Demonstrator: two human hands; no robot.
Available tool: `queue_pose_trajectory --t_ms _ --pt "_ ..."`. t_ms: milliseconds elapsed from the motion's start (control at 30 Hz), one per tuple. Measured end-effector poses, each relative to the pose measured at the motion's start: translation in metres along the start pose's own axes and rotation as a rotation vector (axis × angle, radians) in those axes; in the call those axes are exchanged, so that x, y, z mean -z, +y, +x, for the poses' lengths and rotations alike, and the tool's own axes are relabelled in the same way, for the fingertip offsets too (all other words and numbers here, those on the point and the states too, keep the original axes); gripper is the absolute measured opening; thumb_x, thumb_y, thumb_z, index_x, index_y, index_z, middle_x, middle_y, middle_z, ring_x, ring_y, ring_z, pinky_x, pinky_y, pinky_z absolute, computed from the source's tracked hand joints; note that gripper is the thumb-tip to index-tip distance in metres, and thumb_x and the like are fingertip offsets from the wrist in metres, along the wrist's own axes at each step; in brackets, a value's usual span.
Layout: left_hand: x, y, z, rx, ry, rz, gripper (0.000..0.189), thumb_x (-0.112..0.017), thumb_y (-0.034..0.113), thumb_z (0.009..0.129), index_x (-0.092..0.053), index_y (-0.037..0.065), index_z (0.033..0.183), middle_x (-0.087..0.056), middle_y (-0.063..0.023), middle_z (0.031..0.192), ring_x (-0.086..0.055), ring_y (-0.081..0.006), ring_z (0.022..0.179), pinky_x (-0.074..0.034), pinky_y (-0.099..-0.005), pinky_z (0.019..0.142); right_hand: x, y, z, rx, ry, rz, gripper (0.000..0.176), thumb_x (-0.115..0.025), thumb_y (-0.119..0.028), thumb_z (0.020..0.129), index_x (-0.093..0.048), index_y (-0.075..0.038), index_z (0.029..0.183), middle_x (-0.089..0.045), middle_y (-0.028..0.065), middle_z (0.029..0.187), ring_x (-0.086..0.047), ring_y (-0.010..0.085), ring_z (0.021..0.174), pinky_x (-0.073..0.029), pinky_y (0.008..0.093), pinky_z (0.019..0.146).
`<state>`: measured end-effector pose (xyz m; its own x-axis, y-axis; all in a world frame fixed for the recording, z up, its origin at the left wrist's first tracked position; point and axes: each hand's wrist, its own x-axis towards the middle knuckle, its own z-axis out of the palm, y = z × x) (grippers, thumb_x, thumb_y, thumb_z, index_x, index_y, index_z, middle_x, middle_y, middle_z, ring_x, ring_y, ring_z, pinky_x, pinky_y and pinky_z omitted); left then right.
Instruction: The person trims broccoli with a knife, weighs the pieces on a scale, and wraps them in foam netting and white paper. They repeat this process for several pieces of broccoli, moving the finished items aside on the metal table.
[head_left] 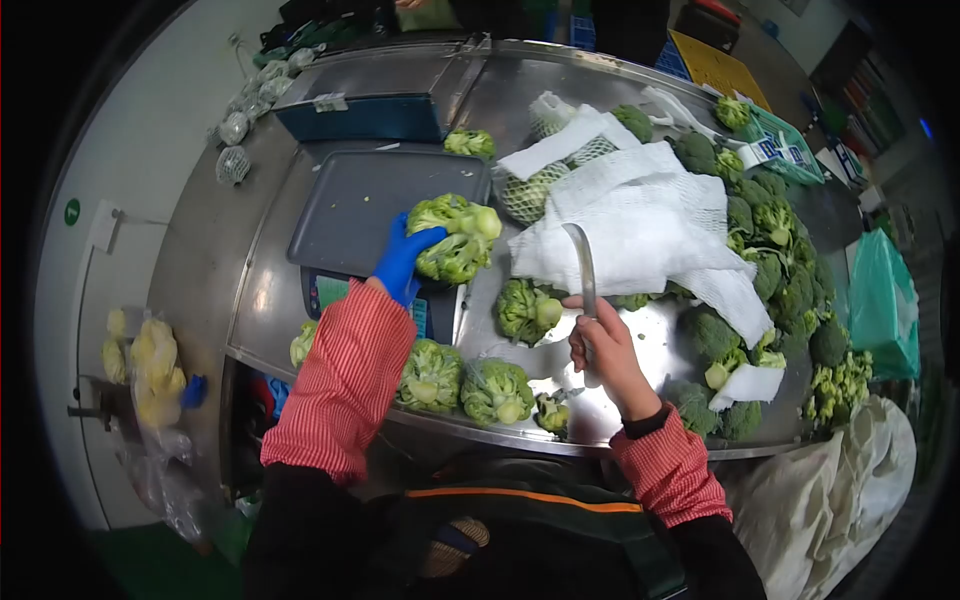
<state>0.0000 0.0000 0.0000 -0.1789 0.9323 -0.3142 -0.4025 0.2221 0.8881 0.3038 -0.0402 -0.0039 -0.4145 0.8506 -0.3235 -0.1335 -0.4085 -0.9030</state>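
Observation:
My left hand [402,258], in a blue glove, grips a head of broccoli [455,240] with its pale cut stem facing right. It is held over the right edge of a grey scale tray [375,215]. In my bare right hand [608,358] is a knife [582,262] with a curved blade pointing away from me; the fingers are wrapped round its handle. Just left of the knife, another broccoli head [524,312] lies on the steel table. White foam net sleeves [640,225] are heaped beyond the blade.
Several broccoli heads [430,375] line the table's near edge. A large pile of broccoli [790,270] covers the right side, near a green basket [785,145]. Net-wrapped heads [233,165] lie far left. A pale sack [850,500] stands at lower right.

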Motion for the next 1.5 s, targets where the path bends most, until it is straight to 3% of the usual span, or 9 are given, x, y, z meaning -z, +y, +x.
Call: queue_pose_trajectory --t_ms 300,367,533,767,833,1033,1167,1300,1500 --pt "-0.122 -0.051 -0.078 0.698 -0.334 -0.277 0.044 -0.056 0.022 0.088 -0.046 0.005 0.127 -0.056 -0.0154 0.121 -0.058 -0.0295 0.107 -0.048 -0.0454 0.092 0.064 0.002 -0.094 0.396 0.423 -0.615 0.024 -0.050 -0.010 0.089 -0.059 -0.005 0.111 -0.055 0.0035 0.069 -0.052 0.0147 0.055 -0.043 0.0266 0.053" --pt "-0.144 -0.075 -0.085 0.734 -0.333 -0.215 0.042 -0.053 0.025 0.090 -0.047 0.005 0.127 -0.056 -0.0148 0.122 -0.058 -0.0288 0.108 -0.049 -0.0454 0.091 0.069 -0.001 -0.113 0.677 0.541 -1.020 0.021 -0.056 -0.010 0.085 -0.062 -0.008 0.104 -0.061 0.0056 0.074 -0.056 0.0193 0.056 -0.044 0.0299 0.053" --pt "-0.184 -0.098 -0.105 0.751 -0.328 0.027 0.038 -0.048 0.026 0.094 -0.050 0.004 0.125 -0.059 -0.0137 0.117 -0.061 -0.0257 0.105 -0.052 -0.0441 0.086 0.076 0.004 -0.137 0.588 0.581 -1.373 0.011 -0.063 -0.013 0.075 -0.053 -0.011 0.080 -0.050 0.0071 0.064 -0.058 0.0244 0.059 -0.045 0.0378 0.050" --pt "-0.191 -0.099 -0.133 0.610 -0.305 -0.053 0.039 -0.052 0.016 0.090 -0.046 0.003 0.127 -0.058 -0.0129 0.118 -0.060 -0.0266 0.104 -0.051 -0.0421 0.088 0.146 0.045 -0.144 0.480 0.609 -1.381 0.007 -0.058 -0.015 0.081 -0.053 -0.009 0.081 -0.055 0.0099 0.068 -0.058 0.0298 0.059 -0.046 0.0406 0.051" --pt "-0.184 -0.093 -0.127 0.327 -0.368 -0.083 0.044 -0.056 0.012 0.088 -0.042 0.004 0.129 -0.056 -0.0117 0.117 -0.059 -0.0241 0.103 -0.051 -0.0386 0.088 0.158 0.045 -0.153 0.365 0.761 -1.313 0.008 -0.057 -0.015 0.083 -0.054 -0.008 0.082 -0.057 0.0117 0.070 -0.059 0.0314 0.062 -0.046 0.0414 0.052" --pt "-0.181 -0.116 -0.125 0.096 -0.184 -0.020 0.055 -0.061 0.006 0.084 -0.035 0.005 0.133 -0.055 -0.0103 0.115 -0.058 -0.0199 0.102 -0.049 -0.0327 0.086 0.103 -0.006 -0.140 0.242 0.539 -0.660 0.027 -0.066 -0.030 0.081 -0.062 -0.006 0.092 -0.063 0.0137 0.073 -0.061 0.0296 0.062 -0.046 0.0367 0.054" --pt "-0.187 -0.138 -0.129 -0.048 -0.099 0.048 0.059 -0.062 0.005 0.083 -0.033 0.006 0.135 -0.049 -0.0115 0.123 -0.050 -0.0197 0.111 -0.044 -0.0317 0.093 0.070 -0.002 -0.115 0.507 0.549 -0.905 0.043 -0.070 -0.038 0.075 -0.059 -0.004 0.100 -0.060 0.0141 0.094 -0.062 0.0334 0.075 -0.049 0.0407 0.063" --pt "-0.172 -0.124 -0.125 -0.698 -0.077 0.564 0.060 -0.063 0.002 0.077 -0.037 0.002 0.132 -0.048 -0.0133 0.119 -0.049 -0.0236 0.112 -0.039 -0.0346 0.098 0.093 0.011 -0.112 0.284 0.548 -0.938 0.045 -0.070 -0.038 0.076 -0.057 -0.006 0.104 -0.061 0.0138 0.096 -0.062 0.0335 0.081 -0.049 0.0401 0.066" --pt "-0.166 -0.119 -0.135 -0.695 -0.326 0.873 0.059 -0.066 0.004 0.071 -0.044 0.000 0.125 -0.048 -0.0154 0.118 -0.048 -0.0265 0.115 -0.039 -0.0355 0.098 0.064 -0.009 -0.103 0.415 0.382 -0.770 0.048 -0.067 -0.040 0.080 -0.057 -0.004 0.111 -0.063 0.0139 0.086 -0.060 0.0221 0.073 -0.047 0.0332 0.066"
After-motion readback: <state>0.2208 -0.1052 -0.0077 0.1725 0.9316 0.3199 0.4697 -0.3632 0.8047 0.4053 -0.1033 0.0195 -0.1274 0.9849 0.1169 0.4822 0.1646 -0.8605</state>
